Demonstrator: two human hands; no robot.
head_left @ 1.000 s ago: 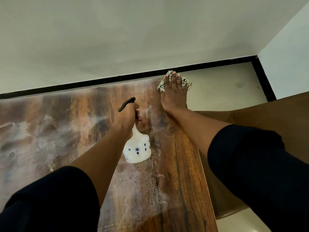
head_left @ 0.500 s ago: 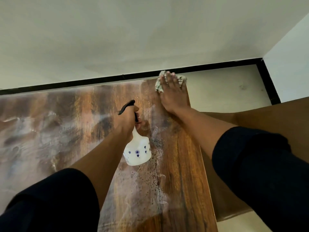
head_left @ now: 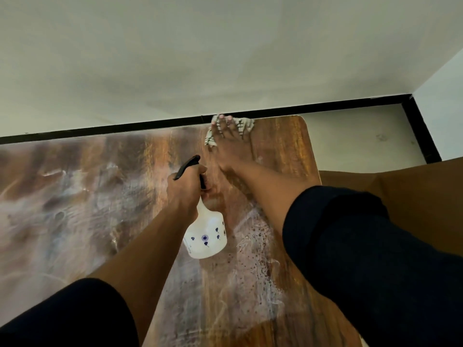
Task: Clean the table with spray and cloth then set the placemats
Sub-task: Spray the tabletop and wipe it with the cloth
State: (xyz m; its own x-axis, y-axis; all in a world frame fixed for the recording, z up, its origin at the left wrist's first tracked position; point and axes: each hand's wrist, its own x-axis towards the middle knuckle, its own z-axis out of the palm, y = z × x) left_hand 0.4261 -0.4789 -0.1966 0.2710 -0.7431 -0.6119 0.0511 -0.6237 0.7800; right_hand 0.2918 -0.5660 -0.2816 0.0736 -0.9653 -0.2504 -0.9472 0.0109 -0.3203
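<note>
Desk (head_left: 82, 196): a wooden top filling the left and centre of the view, its left part filmed with streaky, pale wet marks; its far edge sits against a wall with a black skirting strip.
Left hand (head_left: 186, 186): near the centre, above the desk, fingers curled round the neck of the bottle.
Bottle (head_left: 206, 235): a white spray bottle with small blue flower prints and a black trigger head, held tilted, its base toward the viewer and its nozzle toward the far edge.
Spray patch (head_left: 253, 256): beads and foam on the wood just right of the bottle, not yet wiped.
Right hand (head_left: 231, 141): stretched to the far edge, fingers straight and slightly spread, pressing flat on the cloth.
Cloth (head_left: 244, 125): white with dark check lines, bunched under the right hand at the far edge, near the desk's right corner.
Floor (head_left: 363, 136): pale, beyond the desk's right end.
Placemats: none in view.
Step in hand, as I judge it: wiping the far right corner.
Doing it well: keep the palm flat and the cloth under all the fingers, pull in overlapping strokes toward the foam patch, and hold the bottle clear of the wiping arm.
</note>
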